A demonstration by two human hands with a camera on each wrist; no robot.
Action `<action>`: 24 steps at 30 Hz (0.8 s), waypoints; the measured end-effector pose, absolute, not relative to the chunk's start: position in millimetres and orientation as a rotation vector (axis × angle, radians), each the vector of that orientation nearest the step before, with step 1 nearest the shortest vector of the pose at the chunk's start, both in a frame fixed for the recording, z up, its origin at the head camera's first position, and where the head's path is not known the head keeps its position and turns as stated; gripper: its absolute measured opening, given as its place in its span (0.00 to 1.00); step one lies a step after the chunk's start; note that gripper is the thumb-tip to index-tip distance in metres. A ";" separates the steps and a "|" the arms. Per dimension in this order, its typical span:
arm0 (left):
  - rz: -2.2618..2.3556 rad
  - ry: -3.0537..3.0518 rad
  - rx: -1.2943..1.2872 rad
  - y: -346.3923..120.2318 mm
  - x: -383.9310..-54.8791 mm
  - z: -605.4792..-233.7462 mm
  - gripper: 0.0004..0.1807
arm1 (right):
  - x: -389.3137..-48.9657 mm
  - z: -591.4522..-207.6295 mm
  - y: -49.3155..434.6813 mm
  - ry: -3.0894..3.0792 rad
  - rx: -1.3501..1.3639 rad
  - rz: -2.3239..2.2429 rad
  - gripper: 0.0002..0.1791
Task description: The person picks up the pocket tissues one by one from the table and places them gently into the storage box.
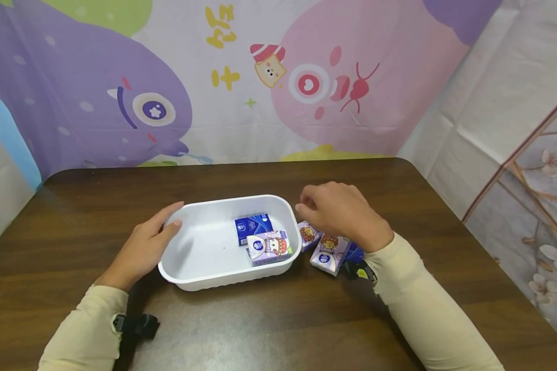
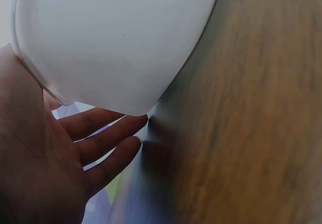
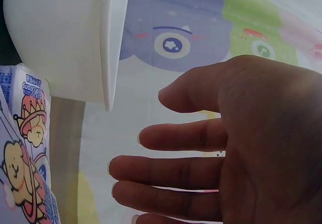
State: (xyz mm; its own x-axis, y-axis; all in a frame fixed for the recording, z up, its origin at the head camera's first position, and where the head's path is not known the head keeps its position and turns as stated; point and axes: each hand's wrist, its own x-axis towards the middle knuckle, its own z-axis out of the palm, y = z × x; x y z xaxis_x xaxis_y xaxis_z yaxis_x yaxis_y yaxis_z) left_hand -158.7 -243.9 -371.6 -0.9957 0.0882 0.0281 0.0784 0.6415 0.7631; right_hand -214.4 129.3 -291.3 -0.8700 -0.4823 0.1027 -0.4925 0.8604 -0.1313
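Note:
My left hand (image 1: 141,247) holds the left end of a white plastic basin (image 1: 199,281), thumb over the rim and fingers along the outside wall. In the left wrist view its fingers (image 2: 108,138) lie against the basin's lower edge. Inside, at the right end, a cartoon-printed tissue pack (image 1: 268,248) partly overlaps a blue tissue pack (image 1: 250,226). My right hand (image 1: 336,211) hovers just right of the basin with nothing in it; the right wrist view shows its fingers (image 3: 166,171) extended and apart. Beneath it lie cartoon tissue packs (image 1: 328,255) and a partly hidden blue pack (image 1: 354,253).
The basin and packs stand on a dark wooden table (image 1: 223,330). A cartoon-printed cloth (image 1: 241,123) hangs behind its far edge, and a flower-patterned cloth (image 1: 538,206) hangs at the right. Black wrist cameras sit under both sleeves.

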 end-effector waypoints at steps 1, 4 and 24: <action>1.317 2.835 0.143 -243.9 -158.7 -371.5 0.33 | -214.5 -291.3 129.5 -2.972 0.778 0.235 0.16; 1.317 2.833 0.139 -243.9 -158.6 -371.1 0.33 | -214.5 -291.4 129.7 -2.992 0.777 0.231 0.16; 1.303 2.831 0.128 -244.4 -159.4 -371.3 0.34 | -219.6 -294.4 135.1 -3.198 0.625 -0.022 0.20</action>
State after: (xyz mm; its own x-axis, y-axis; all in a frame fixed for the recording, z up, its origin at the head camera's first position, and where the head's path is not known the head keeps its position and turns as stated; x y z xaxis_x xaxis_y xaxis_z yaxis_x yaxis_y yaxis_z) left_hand -159.4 -244.4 -371.3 -0.9964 0.0841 0.0141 0.0654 0.6477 0.7591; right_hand -219.6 135.1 -294.4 -0.9198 -0.3745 -0.1174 -0.3761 0.9265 -0.0093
